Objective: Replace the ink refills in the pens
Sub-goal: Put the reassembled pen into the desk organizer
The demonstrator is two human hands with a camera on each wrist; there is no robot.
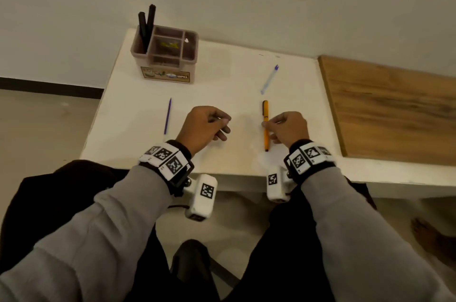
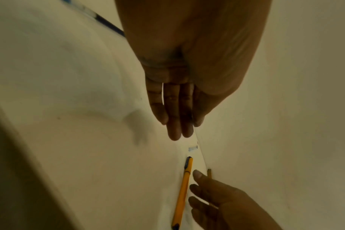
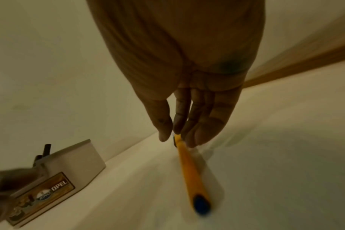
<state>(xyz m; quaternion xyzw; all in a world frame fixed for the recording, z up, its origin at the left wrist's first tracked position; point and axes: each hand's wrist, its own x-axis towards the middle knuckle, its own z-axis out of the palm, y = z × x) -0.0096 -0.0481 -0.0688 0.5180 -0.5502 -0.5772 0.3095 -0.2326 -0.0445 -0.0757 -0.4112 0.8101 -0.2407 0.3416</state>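
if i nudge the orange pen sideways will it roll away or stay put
The orange pen looks like a slim, round barrel lying flat on the smooth white table, so a sideways nudge would probably roll it. Its black clip may stop it after a partial turn. It likely feels light and stiff.

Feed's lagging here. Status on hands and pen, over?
Left hand empty, loosely curled. Right hand fingertips at the orange pen, grip unclear. Pen flat on table. Nothing blocking.
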